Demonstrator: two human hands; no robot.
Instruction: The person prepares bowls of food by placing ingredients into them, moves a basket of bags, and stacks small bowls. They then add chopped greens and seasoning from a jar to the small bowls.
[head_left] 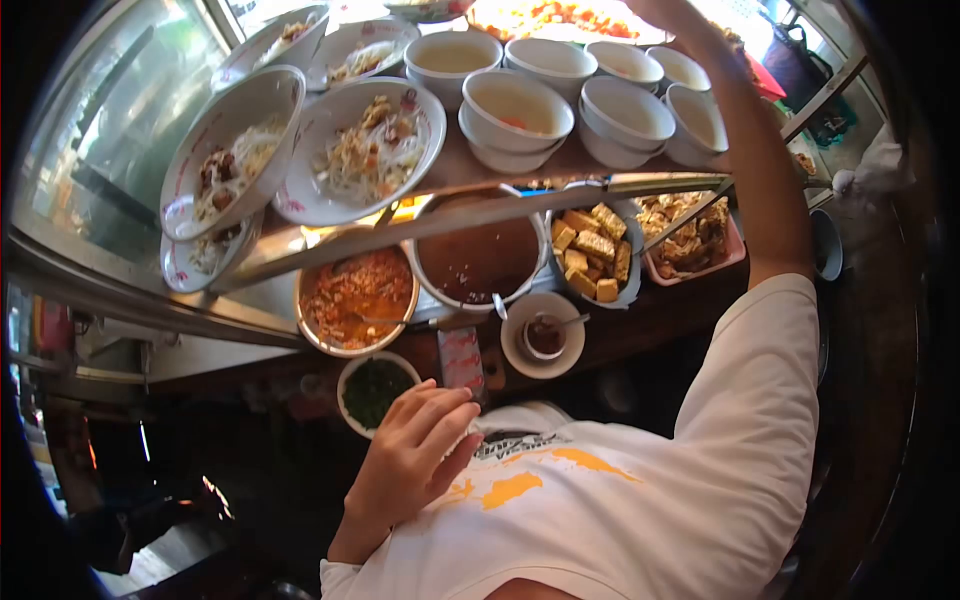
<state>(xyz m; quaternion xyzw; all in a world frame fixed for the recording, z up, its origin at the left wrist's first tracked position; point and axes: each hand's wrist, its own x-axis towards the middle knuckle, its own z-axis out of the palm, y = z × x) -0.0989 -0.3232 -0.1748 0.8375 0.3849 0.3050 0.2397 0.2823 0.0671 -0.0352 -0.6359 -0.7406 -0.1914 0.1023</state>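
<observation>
In front of the white shirt (650,470), my left hand (415,445) is raised with its fingers loosely stretched out and nothing visible in it. A red and grey packet (460,360) and a bowl of chopped greens (376,392) lie just beyond its fingertips. My right arm reaches over the upper shelf, with my right hand (655,10) at the top edge beside a tray of orange-red chopped food (560,18). Its fingers are cut off by the frame. White soup bowls (515,108) and noodle bowls (365,150) crowd the shelf.
Below the shelf rail (480,222) are a red stew pot (357,290), a brown sauce pot (478,250), fried cubes (597,245), a pink tub (695,240) and a small cup on a plate (543,337). Glass (120,130) stands at the left.
</observation>
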